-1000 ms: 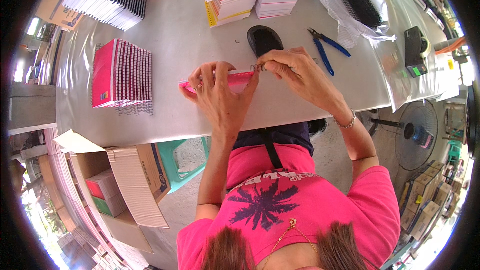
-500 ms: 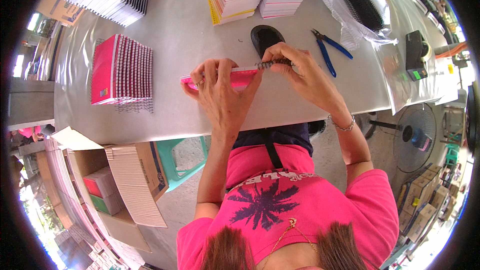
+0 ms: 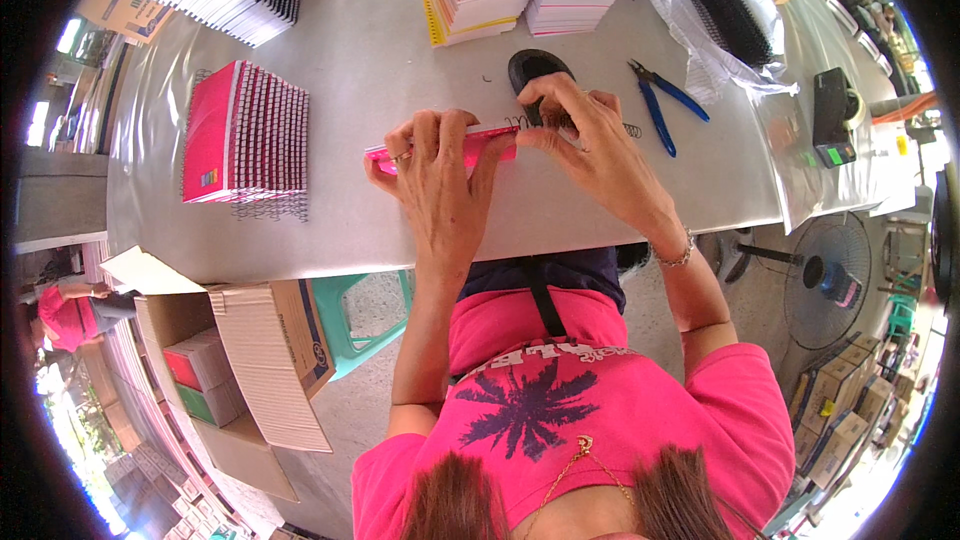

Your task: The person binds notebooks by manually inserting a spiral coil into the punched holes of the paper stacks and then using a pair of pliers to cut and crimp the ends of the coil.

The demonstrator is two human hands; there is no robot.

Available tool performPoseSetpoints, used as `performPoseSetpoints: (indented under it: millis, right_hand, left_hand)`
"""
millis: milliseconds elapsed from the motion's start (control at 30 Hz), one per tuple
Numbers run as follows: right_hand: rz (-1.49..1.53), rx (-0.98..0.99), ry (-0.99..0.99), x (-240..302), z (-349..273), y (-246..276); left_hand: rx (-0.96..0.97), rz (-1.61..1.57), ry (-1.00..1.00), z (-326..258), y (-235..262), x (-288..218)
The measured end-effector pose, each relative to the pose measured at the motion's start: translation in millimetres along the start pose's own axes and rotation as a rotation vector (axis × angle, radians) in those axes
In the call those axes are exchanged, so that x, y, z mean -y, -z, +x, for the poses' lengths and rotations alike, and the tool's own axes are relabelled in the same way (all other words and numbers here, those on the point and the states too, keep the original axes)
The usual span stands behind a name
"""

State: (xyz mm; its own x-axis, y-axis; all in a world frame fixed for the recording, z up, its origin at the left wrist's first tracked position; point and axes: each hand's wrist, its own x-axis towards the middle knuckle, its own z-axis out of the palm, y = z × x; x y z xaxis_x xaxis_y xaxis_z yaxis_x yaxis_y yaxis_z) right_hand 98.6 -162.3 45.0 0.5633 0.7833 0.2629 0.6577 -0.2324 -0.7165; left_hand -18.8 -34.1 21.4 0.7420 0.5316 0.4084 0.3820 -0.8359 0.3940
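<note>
Notebook (image 3: 455, 148), pink and thin, sits at the desk (image 3: 400, 50) edge, pinched under the curled fingers of the left hand (image 3: 440, 175); the right hand (image 3: 585, 135) grips its wire spiral (image 3: 520, 123) just beside.

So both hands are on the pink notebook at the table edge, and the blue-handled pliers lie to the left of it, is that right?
Not quite. The blue-handled pliers lie to the right of the pink notebook, past the right hand. The head view shows it. Both hands, the left hand too, are on the notebook at the grey table's edge.
</note>
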Motion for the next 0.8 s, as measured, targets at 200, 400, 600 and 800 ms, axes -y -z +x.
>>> performPoseSetpoints:
  millis: [200, 400, 600, 800]
  right_hand:
    - [-0.141, -0.124, 0.107, 2, 3, -8]
    - [-0.213, -0.100, 0.105, 1, 4, -10]
    - [-0.209, -0.151, 0.121, 2, 8, -18]
    - [-0.298, -0.154, 0.228, 7, 9, -21]
  left_hand:
    - [-0.009, -0.042, -0.017, -2, 0, 2]
    - [-0.131, -0.215, 0.045, -6, -5, 5]
    - [-0.302, -0.291, 0.099, -10, -10, 8]
    - [-0.206, -0.444, 0.183, -12, -10, 16]
